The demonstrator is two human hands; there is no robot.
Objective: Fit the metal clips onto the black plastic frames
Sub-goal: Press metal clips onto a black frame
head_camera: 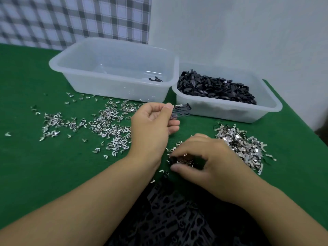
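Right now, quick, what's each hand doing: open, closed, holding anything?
Left hand: pinches a black plastic frame.
Right hand: fingers curled over a small clip pile; whether it grips one cannot be told.

A green felt-like cloth covers the worktop. Toward its far edge stand two translucent white plastic tubs, side by side and touching: the larger tub on the left, the lower tub on the right. Behind the larger one hangs a grey-and-white checked cloth; beside it rises a plain white wall. At the near edge lies a black patterned garment.
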